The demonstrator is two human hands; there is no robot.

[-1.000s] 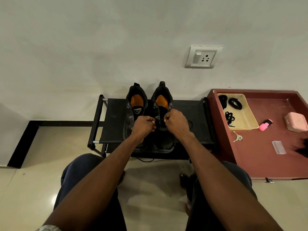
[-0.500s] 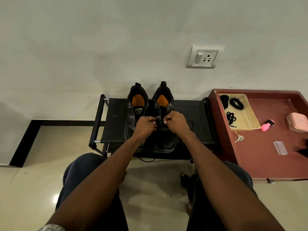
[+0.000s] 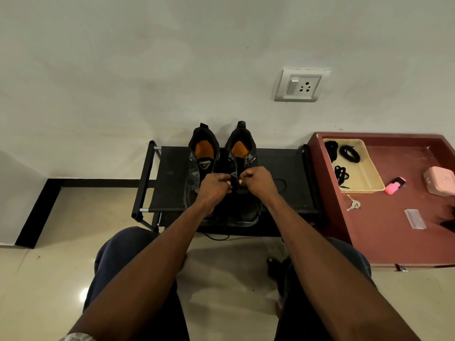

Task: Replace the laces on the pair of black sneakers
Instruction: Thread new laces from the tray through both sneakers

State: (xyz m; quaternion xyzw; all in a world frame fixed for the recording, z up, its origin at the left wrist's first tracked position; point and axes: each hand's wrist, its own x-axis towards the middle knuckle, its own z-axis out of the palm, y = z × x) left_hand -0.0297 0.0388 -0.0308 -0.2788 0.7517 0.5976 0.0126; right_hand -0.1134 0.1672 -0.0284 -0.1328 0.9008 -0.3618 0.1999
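Two black sneakers with orange insoles stand side by side on a black rack (image 3: 170,183), heels to the wall. The left sneaker (image 3: 197,163) sits partly behind my left hand (image 3: 215,187). Over the tongue of the right sneaker (image 3: 242,153) both hands meet, fingers curled. My left hand and my right hand (image 3: 258,179) each pinch a thin black lace (image 3: 235,179) at the eyelets; the lace is mostly hidden by my fingers. A loop of black lace (image 3: 280,184) lies on the rack right of the shoe.
A red-brown table (image 3: 394,230) stands at the right with a beige tray (image 3: 369,173) holding coiled black laces (image 3: 349,153). Keys (image 3: 353,204), a pink marker (image 3: 395,184), a pink box (image 3: 440,179) and a clear packet (image 3: 414,219) lie on it. A wall socket (image 3: 301,86) is above.
My hands have drawn slightly closer together over the right sneaker's tongue and shifted a little up the shoe. The sneakers have not moved.
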